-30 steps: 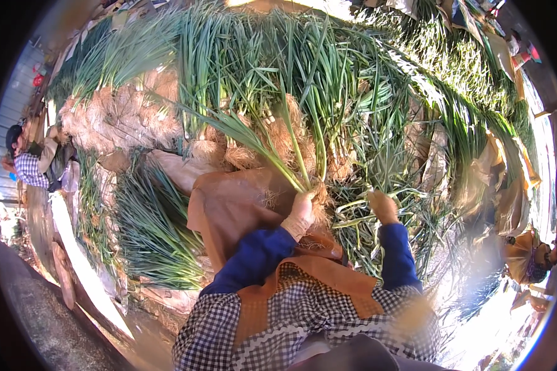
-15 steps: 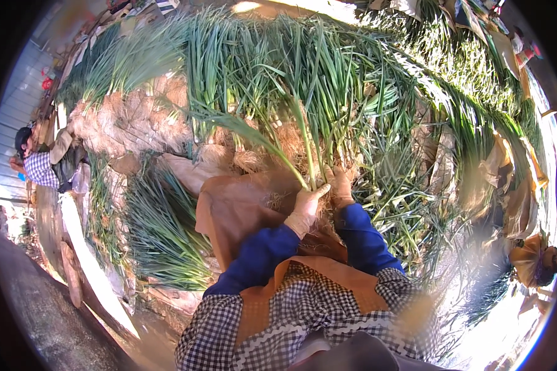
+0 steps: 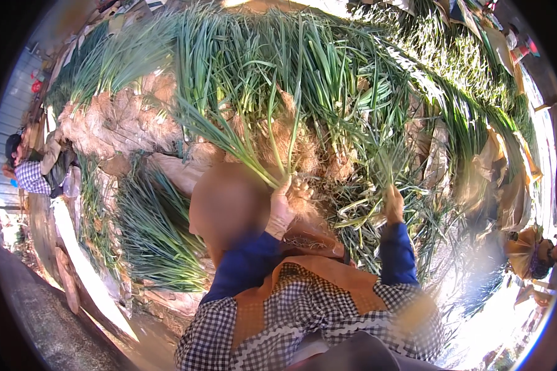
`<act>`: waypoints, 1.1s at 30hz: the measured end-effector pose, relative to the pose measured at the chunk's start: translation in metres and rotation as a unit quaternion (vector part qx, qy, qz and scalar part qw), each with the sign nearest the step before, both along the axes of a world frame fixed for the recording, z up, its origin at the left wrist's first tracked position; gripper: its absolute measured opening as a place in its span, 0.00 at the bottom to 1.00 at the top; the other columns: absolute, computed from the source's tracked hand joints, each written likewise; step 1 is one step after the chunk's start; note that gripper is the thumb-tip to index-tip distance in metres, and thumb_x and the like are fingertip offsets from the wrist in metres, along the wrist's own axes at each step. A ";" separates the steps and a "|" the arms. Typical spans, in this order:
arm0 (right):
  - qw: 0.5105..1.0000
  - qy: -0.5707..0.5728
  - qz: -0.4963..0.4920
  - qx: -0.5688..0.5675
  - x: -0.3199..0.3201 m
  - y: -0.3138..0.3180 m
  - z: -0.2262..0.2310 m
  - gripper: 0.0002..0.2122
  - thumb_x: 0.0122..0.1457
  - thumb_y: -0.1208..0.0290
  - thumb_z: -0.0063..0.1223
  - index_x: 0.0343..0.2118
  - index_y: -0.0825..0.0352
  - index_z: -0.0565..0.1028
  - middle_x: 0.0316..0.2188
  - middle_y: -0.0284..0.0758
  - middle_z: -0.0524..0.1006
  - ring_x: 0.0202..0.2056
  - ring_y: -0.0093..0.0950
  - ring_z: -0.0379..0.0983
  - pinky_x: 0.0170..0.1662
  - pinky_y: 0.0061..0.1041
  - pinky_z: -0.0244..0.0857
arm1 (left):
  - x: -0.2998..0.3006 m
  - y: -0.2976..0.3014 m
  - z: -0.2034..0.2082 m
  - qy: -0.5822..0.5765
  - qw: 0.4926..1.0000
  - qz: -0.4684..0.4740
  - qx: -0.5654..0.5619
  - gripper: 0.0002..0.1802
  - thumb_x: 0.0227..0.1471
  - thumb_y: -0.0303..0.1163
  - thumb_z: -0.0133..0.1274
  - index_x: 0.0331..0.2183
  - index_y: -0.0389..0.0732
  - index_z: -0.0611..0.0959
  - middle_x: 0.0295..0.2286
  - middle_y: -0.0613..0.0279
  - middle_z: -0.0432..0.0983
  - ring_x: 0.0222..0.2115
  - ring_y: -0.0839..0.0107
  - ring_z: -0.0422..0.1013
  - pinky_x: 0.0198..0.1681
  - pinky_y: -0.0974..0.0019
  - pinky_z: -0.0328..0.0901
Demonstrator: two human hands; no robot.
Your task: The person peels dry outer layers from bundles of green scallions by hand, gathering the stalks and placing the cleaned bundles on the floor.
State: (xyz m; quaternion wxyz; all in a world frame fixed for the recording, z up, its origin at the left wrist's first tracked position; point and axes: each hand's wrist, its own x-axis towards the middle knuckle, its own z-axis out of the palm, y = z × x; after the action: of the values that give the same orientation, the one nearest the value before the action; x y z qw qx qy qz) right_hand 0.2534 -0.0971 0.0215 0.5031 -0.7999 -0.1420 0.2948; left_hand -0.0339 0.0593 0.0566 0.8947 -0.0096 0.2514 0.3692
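My left hand [image 3: 280, 209] is closed round a few green garlic stalks [image 3: 254, 166], low down near their bulbs. Their long leaves fan out to the far left, and a tuft of stringy roots [image 3: 301, 196] sticks out on the hand's right. Farther right, my right hand [image 3: 394, 205] is closed on some loose green leaves [image 3: 384, 166], which point away from me and look blurred. Under it lies a litter of stripped leaves and pale stems [image 3: 364, 217]. A brown apron [image 3: 207, 216] covers my lap beneath my left forearm.
A thick row of green garlic [image 3: 260, 55] runs across the far side, roots toward me. Root bundles [image 3: 120, 120] lie at the left, above another leafy heap [image 3: 155, 229]. At the far left a person [image 3: 34, 173] in a checked top bends over the plants.
My hands have moved apart. The right one has gone right, away from the stalks, with leaves in it. My left hand has shifted left with the stalks, and their roots now show.
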 end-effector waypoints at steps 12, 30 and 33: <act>0.949 0.220 0.143 0.173 -0.125 0.033 0.036 0.14 0.61 0.63 0.37 0.33 0.68 0.73 0.26 0.31 0.74 0.29 0.21 0.69 0.32 0.20 0.63 | 0.034 -0.075 -0.022 0.112 0.949 -0.292 0.030 0.06 0.48 0.26 0.52 0.32 0.36 0.75 0.33 0.56 0.74 0.29 0.70 0.72 0.32 0.67 0.69; 0.873 -0.180 0.440 0.107 -0.103 0.100 0.046 0.18 0.59 0.63 0.43 0.51 0.65 0.64 0.50 0.43 0.66 0.52 0.33 0.61 0.53 0.29 0.55 | 0.022 -0.063 -0.001 0.101 0.957 -0.263 0.063 0.09 0.48 0.25 0.52 0.34 0.38 0.72 0.23 0.64 0.70 0.23 0.74 0.69 0.24 0.74 0.64; 0.818 -0.002 0.572 0.054 -0.101 0.102 0.060 0.16 0.58 0.59 0.44 0.44 0.65 0.69 0.36 0.42 0.73 0.38 0.34 0.70 0.42 0.29 0.64 | 0.013 -0.053 -0.002 0.107 0.964 -0.236 0.062 0.11 0.46 0.22 0.51 0.36 0.37 0.72 0.25 0.64 0.70 0.24 0.74 0.69 0.26 0.75 0.64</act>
State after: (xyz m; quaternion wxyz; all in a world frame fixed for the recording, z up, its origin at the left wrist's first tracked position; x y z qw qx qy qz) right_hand 0.1524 0.0054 0.0818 0.2860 -0.5466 -0.5908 0.5200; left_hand -0.0212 0.0060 0.0543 0.9231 0.1455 0.3173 0.1614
